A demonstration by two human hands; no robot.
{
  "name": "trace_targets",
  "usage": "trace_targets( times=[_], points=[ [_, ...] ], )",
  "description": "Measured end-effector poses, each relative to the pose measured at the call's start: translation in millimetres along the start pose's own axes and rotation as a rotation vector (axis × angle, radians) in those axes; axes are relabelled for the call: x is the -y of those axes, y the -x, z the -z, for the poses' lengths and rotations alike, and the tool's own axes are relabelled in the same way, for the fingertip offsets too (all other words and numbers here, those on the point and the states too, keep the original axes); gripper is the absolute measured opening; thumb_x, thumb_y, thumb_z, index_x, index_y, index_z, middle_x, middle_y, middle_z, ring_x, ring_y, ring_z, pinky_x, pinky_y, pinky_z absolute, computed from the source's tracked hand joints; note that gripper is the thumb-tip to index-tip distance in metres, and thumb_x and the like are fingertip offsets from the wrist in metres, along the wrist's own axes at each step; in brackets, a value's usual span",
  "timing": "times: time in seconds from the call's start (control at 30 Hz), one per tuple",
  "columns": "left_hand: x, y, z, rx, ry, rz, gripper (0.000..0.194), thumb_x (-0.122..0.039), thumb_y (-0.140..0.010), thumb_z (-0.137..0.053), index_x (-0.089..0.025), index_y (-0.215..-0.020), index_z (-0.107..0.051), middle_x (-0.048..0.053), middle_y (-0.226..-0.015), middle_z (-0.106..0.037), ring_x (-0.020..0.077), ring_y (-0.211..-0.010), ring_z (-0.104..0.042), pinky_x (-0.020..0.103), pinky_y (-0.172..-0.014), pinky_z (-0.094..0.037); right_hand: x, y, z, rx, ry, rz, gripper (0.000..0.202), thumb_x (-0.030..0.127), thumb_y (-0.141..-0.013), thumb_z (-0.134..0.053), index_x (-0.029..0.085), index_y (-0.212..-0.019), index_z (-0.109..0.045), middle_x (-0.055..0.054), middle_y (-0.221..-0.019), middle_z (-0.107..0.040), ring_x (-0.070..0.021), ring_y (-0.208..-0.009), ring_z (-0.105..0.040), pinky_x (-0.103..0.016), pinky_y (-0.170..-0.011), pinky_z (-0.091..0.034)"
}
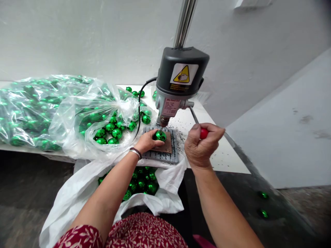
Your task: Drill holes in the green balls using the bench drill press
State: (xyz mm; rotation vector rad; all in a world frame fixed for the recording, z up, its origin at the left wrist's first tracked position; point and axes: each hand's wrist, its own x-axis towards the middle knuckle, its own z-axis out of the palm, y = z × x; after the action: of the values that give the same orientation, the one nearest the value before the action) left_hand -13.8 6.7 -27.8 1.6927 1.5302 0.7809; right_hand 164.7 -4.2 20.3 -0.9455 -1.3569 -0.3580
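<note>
Head view: 1 green ball (160, 136) in left hand (147, 141).

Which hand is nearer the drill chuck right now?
Left. The left hand holds a green bauble just below the drill chuck; the right hand is farther off to the right, gripping the red lever knob.

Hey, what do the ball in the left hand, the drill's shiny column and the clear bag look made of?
Ball: probably plastic, though glass is possible; mirrorlike green finish, showing sharp highlights. Column: likely polished metal, perhaps chromed, judging by streaky reflections. Bag: thin plastic film, glossy, transparent and crinkled.
</note>
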Motion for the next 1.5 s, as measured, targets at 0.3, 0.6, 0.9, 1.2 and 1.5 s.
trace_targets(
  times=[0.3, 0.6, 0.9, 1.2, 1.5],
  points=[
    [-4, 13, -5.0, -0.088, 0.012, -0.033, 0.051, -0.029, -0.069, -0.079, -0.017, -0.116, -0.065, 0.004, -0.101, -0.072, 0.0233, -0.095, -0.066, 0.033, -0.088, -0.050, 15, -86, -12, 0.096, 0.048, -0.099, 0.035, 0.046, -0.097, -0.042, 0.013, -0.090, -0.050, 0.001, -0.079, -0.048, -0.0035, -0.069, -0.044, -0.021, -0.069, -0.040],
    [-1, 85, 24.3, -0.056, -0.038, -0.183, 0.058, -0.025, -0.068, -0.079, -0.019, -0.123, -0.063, 0.009, -0.119, -0.071, 0.0253, -0.105, -0.065, 0.040, -0.095, -0.051, 6, -94, -17, 0.125, 0.046, -0.097, 0.038, 0.050, -0.096, -0.042, 0.013, -0.093, -0.050, 0.002, -0.086, -0.051, -0.0024, -0.073, -0.045, -0.021, -0.075, -0.039],
    [12, 101, 100.6, -0.410, -0.354, 0.048, 0.034, -0.027, -0.088, -0.058, -0.022, -0.119, -0.071, 0.011, -0.116, -0.073, 0.0263, -0.104, -0.066, 0.038, -0.098, -0.049, 17, -96, -15, 0.117, 0.077, -0.206, 0.014, 0.026, -0.091, -0.052, 0.014, -0.093, -0.057, 0.002, -0.086, -0.055, -0.0046, -0.079, -0.051, -0.026, -0.079, -0.039],
    [54, 32, 121.7, -0.110, -0.678, 0.466, 0.049, -0.042, -0.080, -0.062, -0.014, -0.118, -0.068, 0.020, -0.115, -0.073, 0.0359, -0.110, -0.067, 0.037, -0.088, -0.049, 18, -93, -12, 0.094, 0.040, -0.162, 0.012, 0.025, -0.090, -0.054, 0.013, -0.091, -0.054, 0.001, -0.087, -0.055, -0.0043, -0.076, -0.048, -0.023, -0.074, -0.039],
    [17, 61, 94.3, -0.292, 0.121, 0.052, 0.064, -0.032, -0.066, -0.073, -0.020, -0.126, -0.054, 0.004, -0.104, -0.064, 0.0205, -0.095, -0.063, 0.035, -0.091, -0.050, 17, -88, -12, 0.080, -0.022, -0.120, 0.020, 0.034, -0.093, -0.050, 0.013, -0.092, -0.049, 0.000, -0.087, -0.053, -0.0029, -0.077, -0.049, -0.020, -0.075, -0.041]
  ],
)
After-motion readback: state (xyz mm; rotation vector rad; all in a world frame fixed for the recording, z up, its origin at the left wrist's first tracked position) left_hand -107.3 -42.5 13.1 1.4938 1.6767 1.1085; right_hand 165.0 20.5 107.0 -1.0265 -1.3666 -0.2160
